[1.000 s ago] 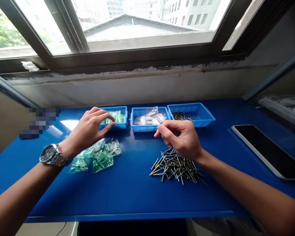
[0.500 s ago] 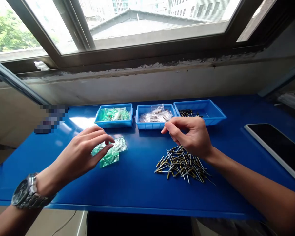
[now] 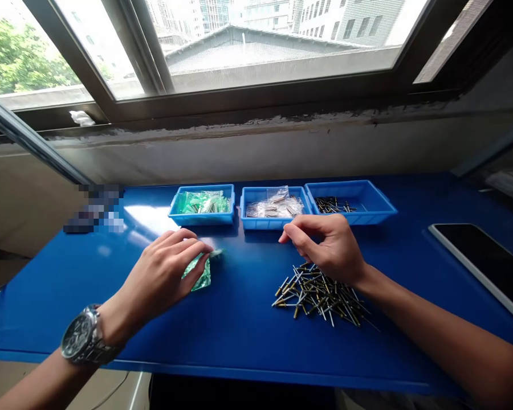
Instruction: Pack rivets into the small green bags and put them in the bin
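Note:
My left hand [image 3: 165,267], with a watch on its wrist, is pinched at the fingertips on a small plastic bag [image 3: 216,253], which is blurred and mostly hidden. Under the fingers a green plastic bag [image 3: 203,279] lies on the blue table. Over the far side of a pile of rivets [image 3: 320,299] with brass-coloured bodies and thin silver pins, my right hand [image 3: 329,247] is closed, thumb against forefinger. Whatever it may hold is hidden.
Three blue bins stand at the back: a left bin [image 3: 202,220] of green bags, a middle bin [image 3: 267,224] of clear bags, and a right bin [image 3: 374,213] with some dark rivets. A phone [image 3: 483,267] lies at right. Behind is a window [image 3: 282,51].
My left hand has moved right and closed its fingertips on a small bag, shifting it off the others. My right hand stays pinched in nearly the same place. The view has tilted slightly.

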